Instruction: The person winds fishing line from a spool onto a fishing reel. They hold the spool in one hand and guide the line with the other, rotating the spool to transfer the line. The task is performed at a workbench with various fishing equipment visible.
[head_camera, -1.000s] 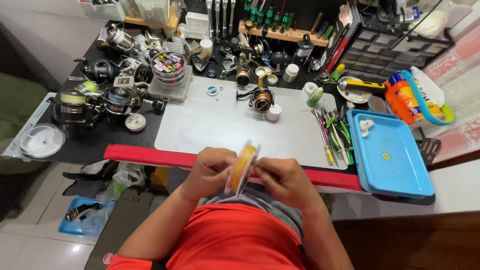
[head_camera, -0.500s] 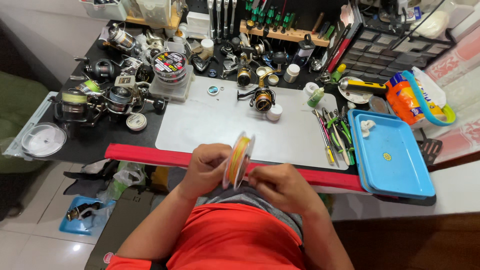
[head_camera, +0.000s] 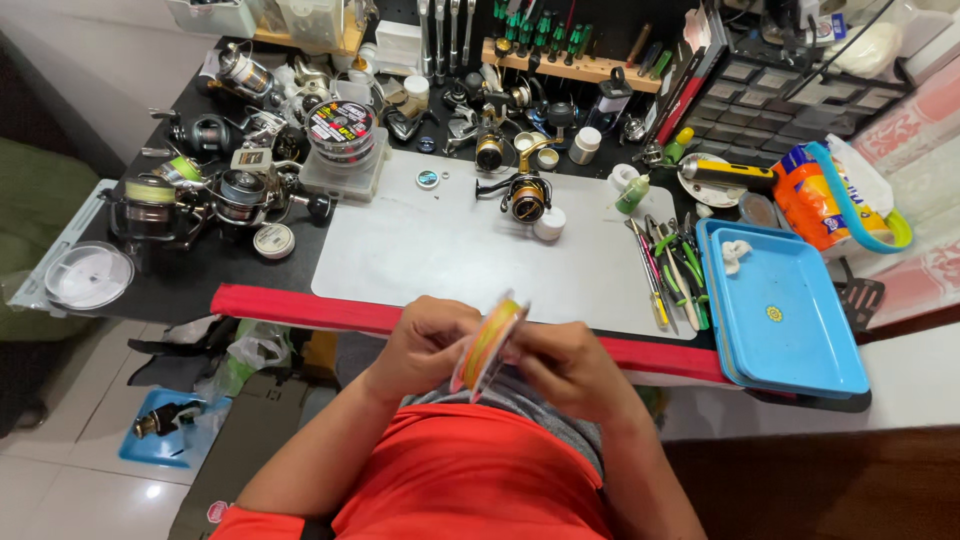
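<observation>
— Two hands on it: my left hand and right hand pinch the clear plastic spool of orange-green fishing line edge-on, over my lap, just below the red table edge.

— Risk?

— Thin rim grip; a slip could drop it, spilling loose coils.

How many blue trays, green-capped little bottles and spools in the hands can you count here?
Blue trays: 1, the blue tray at the right of the bench.
Green-capped bottles: 1, the small bottle beside the grey mat.
Spools in hand: 1, the multicoloured line spool, gripped between the left hand and the right hand.
Total: 3.
</observation>
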